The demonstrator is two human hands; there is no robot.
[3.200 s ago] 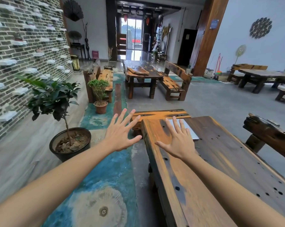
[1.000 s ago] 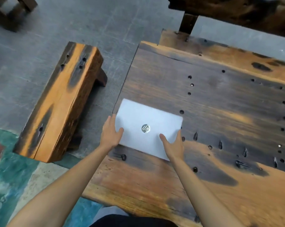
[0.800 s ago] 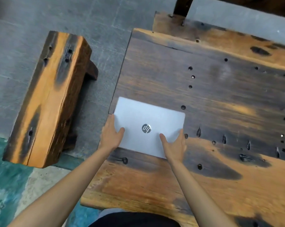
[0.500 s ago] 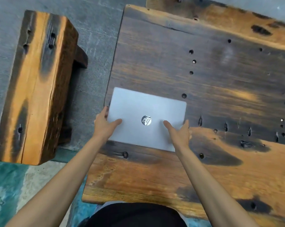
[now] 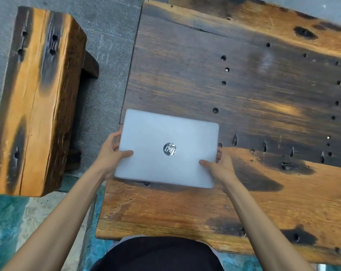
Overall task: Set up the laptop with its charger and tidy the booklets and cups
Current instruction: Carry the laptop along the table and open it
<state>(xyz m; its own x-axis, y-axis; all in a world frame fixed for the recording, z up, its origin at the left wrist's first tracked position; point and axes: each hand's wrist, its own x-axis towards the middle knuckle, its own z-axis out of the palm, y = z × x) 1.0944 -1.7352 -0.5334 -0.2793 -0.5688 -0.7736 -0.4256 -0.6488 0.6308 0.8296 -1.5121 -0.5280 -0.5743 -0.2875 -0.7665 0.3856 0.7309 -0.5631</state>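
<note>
The silver laptop (image 5: pixel 166 148) is closed, its lid up, with a round shiny logo (image 5: pixel 169 149) in the middle of the lid. It is held between the two hands, at the corner of the wooden tabletop (image 5: pixel 244 90) on the side of the left hand. The left hand (image 5: pixel 112 153) grips the left edge of the laptop: its thumb lies flat on the lid and its fingers curl around the edge and go under it. The right hand (image 5: pixel 219 165) grips the right edge near the corner closest to the person, in the same way, thumb on top and fingers curled at the side. I cannot tell if the laptop still touches the wood or is a little lifted; a thin dark shadow shows under its near edge.

The tabletop is old, dark and orange wood with many small holes, and it spreads beyond the right hand and ahead of both hands. Beyond the left hand, well apart from the laptop, stands a thick wooden bench (image 5: pixel 36 98) on the grey floor (image 5: pixel 107 36). Below the left forearm the floor is painted blue-green (image 5: pixel 5 222). The person's dark clothing (image 5: pixel 158 255) shows at the near edge of the tabletop, between the two forearms.
</note>
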